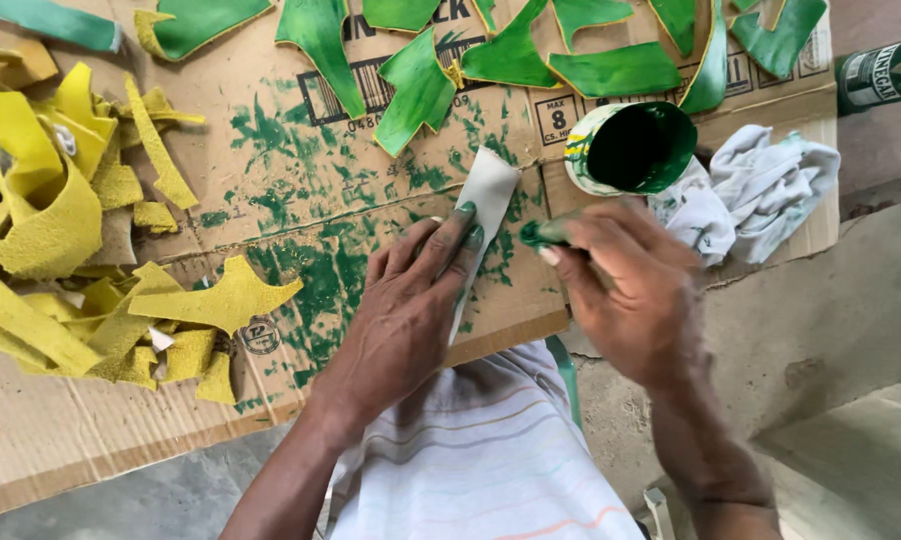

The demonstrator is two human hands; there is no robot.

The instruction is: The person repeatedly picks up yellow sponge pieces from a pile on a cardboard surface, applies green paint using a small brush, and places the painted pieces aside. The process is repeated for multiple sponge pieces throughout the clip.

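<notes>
My left hand [410,300] presses a pale, narrow cut piece [487,190] flat on the green-stained cardboard [300,180], fingertips smeared with green. My right hand [630,290] grips a small brush or dauber whose green tip [536,234] points left, just right of the pale piece. Directly beyond the right hand stands a round cup [630,148] with green paint inside.
Several green-painted pieces [610,70] lie along the far edge of the cardboard. A heap of yellow cut pieces [60,230] fills the left side. A stained white rag [760,190] lies right of the cup, and a dark green bottle [885,70] at far right.
</notes>
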